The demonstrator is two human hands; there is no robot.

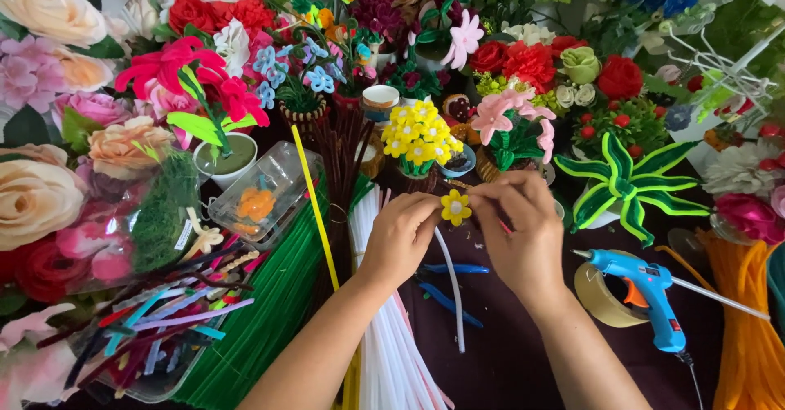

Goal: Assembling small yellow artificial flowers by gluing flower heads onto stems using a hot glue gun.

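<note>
Between my two hands sits a small yellow pipe-cleaner flower (455,206) with a pale centre. My left hand (399,236) pinches it from the left and my right hand (518,228) pinches it from the right. A white pipe cleaner (452,283) trails down from the flower over the dark table. Just behind the hands stands a pot of finished yellow flowers (419,134).
A blue glue gun (646,291) rests on a tape roll (597,295) at right. Blue-handled pliers (446,287) lie under my hands. Green (270,312), white (392,361) and orange (748,328) pipe-cleaner bundles and a clear box (266,193) lie around. Craft flowers crowd the back.
</note>
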